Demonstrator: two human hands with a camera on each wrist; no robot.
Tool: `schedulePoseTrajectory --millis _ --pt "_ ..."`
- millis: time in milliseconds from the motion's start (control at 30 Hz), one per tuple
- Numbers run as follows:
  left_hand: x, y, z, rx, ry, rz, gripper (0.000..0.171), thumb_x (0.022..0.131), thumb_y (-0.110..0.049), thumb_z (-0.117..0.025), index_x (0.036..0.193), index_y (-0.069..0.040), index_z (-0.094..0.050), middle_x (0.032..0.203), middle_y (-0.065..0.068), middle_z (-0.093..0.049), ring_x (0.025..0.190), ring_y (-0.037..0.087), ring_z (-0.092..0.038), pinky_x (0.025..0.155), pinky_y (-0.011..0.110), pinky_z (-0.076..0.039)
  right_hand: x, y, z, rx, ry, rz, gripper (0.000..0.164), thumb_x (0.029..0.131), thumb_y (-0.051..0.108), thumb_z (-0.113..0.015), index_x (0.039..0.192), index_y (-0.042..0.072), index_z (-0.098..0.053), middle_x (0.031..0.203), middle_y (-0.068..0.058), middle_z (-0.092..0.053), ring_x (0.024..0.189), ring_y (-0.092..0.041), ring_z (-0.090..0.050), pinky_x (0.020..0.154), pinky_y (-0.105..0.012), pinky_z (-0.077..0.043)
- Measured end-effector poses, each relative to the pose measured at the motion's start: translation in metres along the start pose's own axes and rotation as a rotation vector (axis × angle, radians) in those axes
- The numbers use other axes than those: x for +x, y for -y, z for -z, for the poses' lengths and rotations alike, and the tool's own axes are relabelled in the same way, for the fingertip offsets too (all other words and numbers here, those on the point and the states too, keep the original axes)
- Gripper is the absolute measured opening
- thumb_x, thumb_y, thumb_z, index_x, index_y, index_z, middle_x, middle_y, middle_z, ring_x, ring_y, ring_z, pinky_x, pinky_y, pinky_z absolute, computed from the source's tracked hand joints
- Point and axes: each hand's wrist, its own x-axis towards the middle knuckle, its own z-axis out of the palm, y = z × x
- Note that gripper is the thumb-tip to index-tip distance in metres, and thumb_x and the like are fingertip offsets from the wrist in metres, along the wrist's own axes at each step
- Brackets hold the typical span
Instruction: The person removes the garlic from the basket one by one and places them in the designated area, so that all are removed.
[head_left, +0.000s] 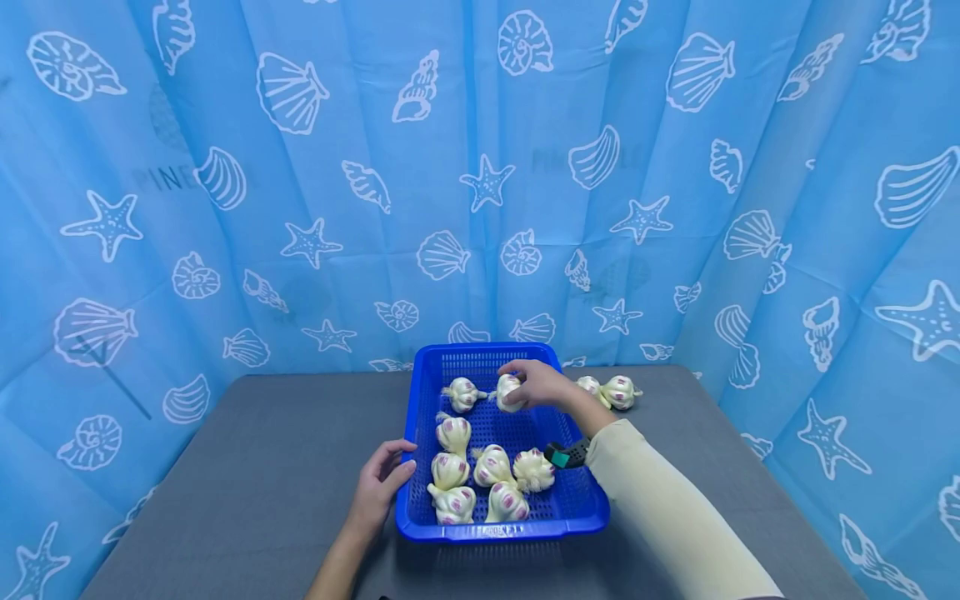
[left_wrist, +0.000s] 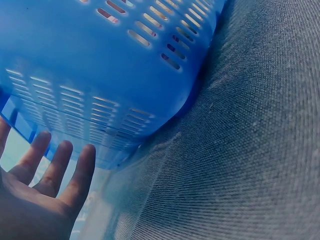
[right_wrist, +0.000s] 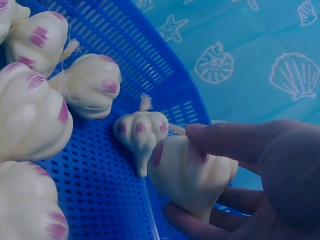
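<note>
My right hand [head_left: 542, 385] grips a white garlic bulb [right_wrist: 187, 170] with purple streaks, thumb on one side and fingers on the other. It is at the far part of a blue plastic basket [head_left: 402, 500], beside another garlic bulb [head_left: 463, 394]. Several more bulbs [head_left: 492, 467] lie in the basket's left and near parts. At the basket's left rim, my left hand [head_left: 377, 485] has its fingertips against the edge. Its fingers [left_wrist: 80, 175] look extended and slightly spread beside the slotted wall in the left wrist view.
Garlic bulbs [head_left: 621, 392] lie on the grey cloth-covered table [head_left: 300, 450] just right of the basket, partly behind the right forearm. A blue curtain [head_left: 480, 208] with white shell prints hangs behind and at the sides. A black wrist strap [head_left: 567, 454] sits over the basket's right side.
</note>
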Motion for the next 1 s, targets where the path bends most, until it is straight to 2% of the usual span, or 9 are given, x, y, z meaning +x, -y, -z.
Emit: schedulePoseTrajectory --millis 233,400,533,767,1000 --pt "0.000 0.000 0.000 0.013 -0.006 0.004 0.022 0.092 0.003 -0.057 0.114 0.008 -0.056 0.113 0.027 -0.057 0.096 0.019 -0.062 0.076 0.030 -0.052 -0.008 0.004 0.010 -0.009 -0.023 0.027 0.057 0.081 0.001 -0.074 0.135 0.001 -0.053 0.113 -0.019 -0.058 0.090 -0.026 -0.060 0.076 -0.044 -0.054" --pt "-0.001 -0.001 0.000 0.031 -0.016 0.017 0.022 0.092 0.002 -0.058 0.114 0.006 -0.057 0.114 0.023 -0.058 0.096 0.018 -0.062 0.077 0.029 -0.052 -0.013 0.005 0.017 -0.002 -0.052 0.028 0.056 0.083 0.001 -0.073 0.135 0.003 -0.053 0.112 -0.018 -0.058 0.090 -0.026 -0.061 0.074 -0.039 -0.055" --pt "-0.001 -0.002 -0.001 0.035 -0.017 0.011 0.022 0.092 0.002 -0.058 0.114 0.007 -0.057 0.114 0.025 -0.057 0.096 0.018 -0.061 0.077 0.029 -0.051 -0.017 0.005 0.024 0.016 -0.068 0.040 0.056 0.084 0.001 -0.072 0.136 0.001 -0.051 0.113 -0.021 -0.057 0.091 -0.027 -0.062 0.072 -0.037 -0.055" --pt "-0.001 -0.003 -0.001 0.045 -0.020 0.035 0.023 0.093 0.000 -0.058 0.115 0.005 -0.057 0.117 0.026 -0.057 0.098 0.019 -0.062 0.078 0.029 -0.051 -0.022 0.000 0.036 0.045 -0.120 0.046 0.059 0.086 0.004 -0.072 0.139 0.002 -0.047 0.118 -0.025 -0.055 0.091 -0.030 -0.062 0.080 -0.047 -0.053" --pt "-0.001 -0.002 -0.001 0.049 -0.021 0.043 0.024 0.092 0.000 -0.059 0.116 0.005 -0.057 0.117 0.025 -0.057 0.098 0.019 -0.061 0.078 0.029 -0.051 -0.030 -0.006 0.050 0.045 -0.183 0.057 0.061 0.088 0.008 -0.071 0.142 0.002 -0.044 0.130 -0.028 -0.047 0.088 -0.029 -0.064 0.080 -0.047 -0.053"
